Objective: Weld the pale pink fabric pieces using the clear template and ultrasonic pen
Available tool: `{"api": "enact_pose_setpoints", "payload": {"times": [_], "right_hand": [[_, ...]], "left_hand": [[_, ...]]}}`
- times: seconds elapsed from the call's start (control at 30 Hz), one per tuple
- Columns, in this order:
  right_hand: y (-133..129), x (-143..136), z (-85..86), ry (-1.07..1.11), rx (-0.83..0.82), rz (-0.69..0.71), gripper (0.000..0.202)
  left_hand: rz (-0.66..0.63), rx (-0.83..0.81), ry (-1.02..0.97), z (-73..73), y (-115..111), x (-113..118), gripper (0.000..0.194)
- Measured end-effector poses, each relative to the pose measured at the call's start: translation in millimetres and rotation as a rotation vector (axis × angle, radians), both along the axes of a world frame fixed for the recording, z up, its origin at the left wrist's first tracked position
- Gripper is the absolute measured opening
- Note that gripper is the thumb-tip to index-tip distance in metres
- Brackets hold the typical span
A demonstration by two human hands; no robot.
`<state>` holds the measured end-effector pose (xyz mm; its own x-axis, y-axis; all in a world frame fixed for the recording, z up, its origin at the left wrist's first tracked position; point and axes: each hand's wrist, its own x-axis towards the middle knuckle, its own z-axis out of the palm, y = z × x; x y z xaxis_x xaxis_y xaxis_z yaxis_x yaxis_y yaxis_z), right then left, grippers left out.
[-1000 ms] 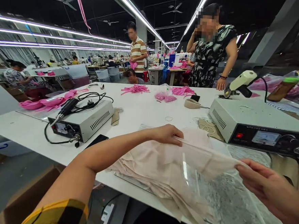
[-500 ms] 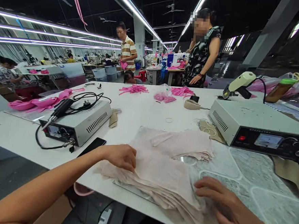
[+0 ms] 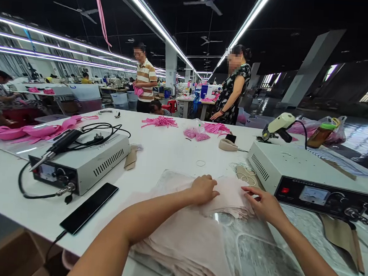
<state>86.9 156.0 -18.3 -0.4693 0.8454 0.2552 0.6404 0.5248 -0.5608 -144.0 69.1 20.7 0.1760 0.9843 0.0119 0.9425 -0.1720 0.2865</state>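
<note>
Two stacks of thin pale pink fabric pieces lie before me on the table. My left hand reaches over the near stack to the left part of the far stack. Its fingers are curled down on the top fabric piece, their tips partly hidden. At the right edge of the far stack, my right hand has thumb and forefinger closed at the fabric's corner. My left forearm covers part of the near stack, whose layered edges fan toward me.
Grey control boxes stand at left and right. A black phone lies on the left, cable attached. Rubber bands, pink straps and a bag of small pink pieces lie farther back. Two people stand beyond the table.
Both hands have moved forward from the near stack to the far stack, the left one also rightward. The right fingers have come together at its edge. The camera view has tilted up.
</note>
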Motion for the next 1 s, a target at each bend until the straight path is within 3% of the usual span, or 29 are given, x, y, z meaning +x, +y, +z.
{"api": "enact_pose_setpoints", "payload": {"times": [0.17,0.33,0.47,0.6,0.87,1.0], "right_hand": [[40.9,-10.2,-1.0,-0.081,0.001,0.053,0.040],[61.8,-18.3,-10.0,-0.142,0.004,0.086,0.022],[62.2,-14.1,-9.8,-0.139,0.070,0.085,0.023],[55.0,-5.7,1.5,-0.092,0.137,0.128,0.012],[44.8,-0.9,15.5,-0.078,0.214,0.156,0.011],[42.2,-7.3,18.6,-0.110,0.266,0.175,0.035]], "left_hand": [[0.099,-0.013,0.049,-8.4,20.1,-7.0,0.026],[0.135,0.014,0.019,-9.3,20.8,-9.8,0.023],[0.152,0.041,-0.071,-5.7,19.7,-11.0,0.023],[0.174,0.069,-0.192,-0.1,20.0,-16.3,0.023],[0.160,0.145,-0.285,6.6,17.2,-24.9,0.021],[0.078,0.174,-0.254,10.6,15.5,-21.3,0.020]]}}
